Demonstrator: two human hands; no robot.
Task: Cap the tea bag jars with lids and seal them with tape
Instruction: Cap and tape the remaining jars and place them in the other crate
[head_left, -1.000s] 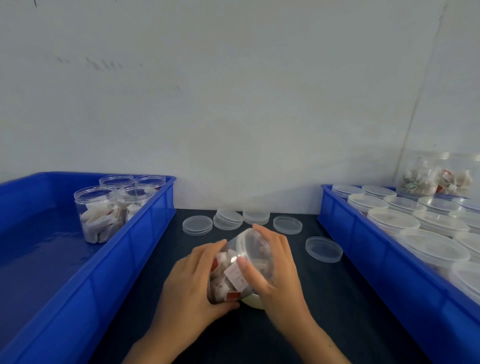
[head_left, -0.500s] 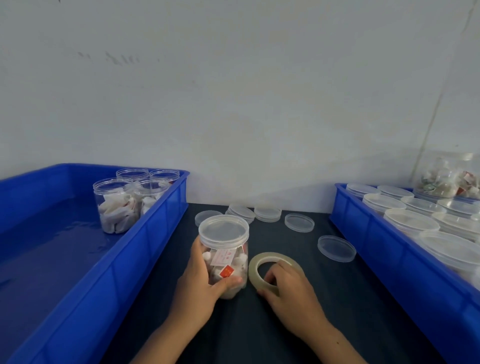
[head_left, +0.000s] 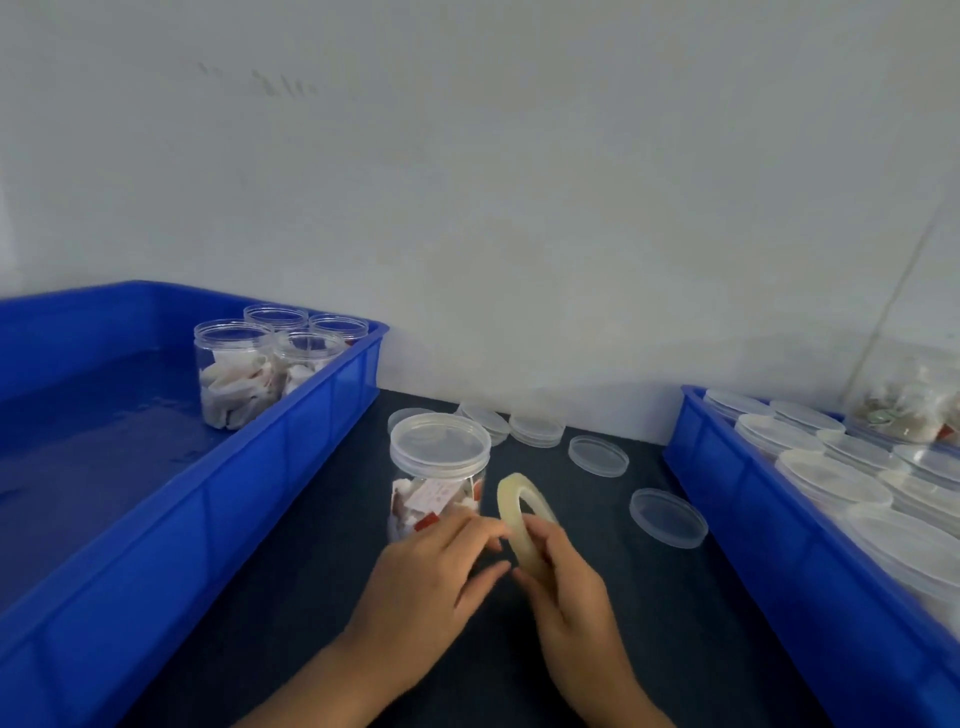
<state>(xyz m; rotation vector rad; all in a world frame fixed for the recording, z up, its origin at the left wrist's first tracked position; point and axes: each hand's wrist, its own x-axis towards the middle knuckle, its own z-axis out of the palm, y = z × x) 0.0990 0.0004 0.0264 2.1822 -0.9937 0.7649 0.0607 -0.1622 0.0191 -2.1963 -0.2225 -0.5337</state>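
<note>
Tape comes first: the pale, translucent ring of sealing tape (head_left: 521, 525) stands on edge just right of the capped clear plastic jar of tea bags (head_left: 438, 473), its hole facing left and right and its flat band running toward and away from the person. The right hand (head_left: 569, 587) grips the ring's near lower arc, fingers curled round the band. The left hand (head_left: 431, 577) lies left of the ring and in front of the jar, its fingertips meeting the band in what looks like a pinch at the loose end, though blur hides the exact contact; I judge the tape must next be drawn leftward to the jar's lid seam. Counted from the jar: one capped jar on the dark table (head_left: 649, 597); four open jars (head_left: 234, 374) in the blue plastic crate (head_left: 260, 467) to its left; five spots of loose clear lids (head_left: 597, 455) behind and to its right, some perhaps stacked; one more blue crate of lidded jars (head_left: 831, 480) far right, count unclear.
</note>
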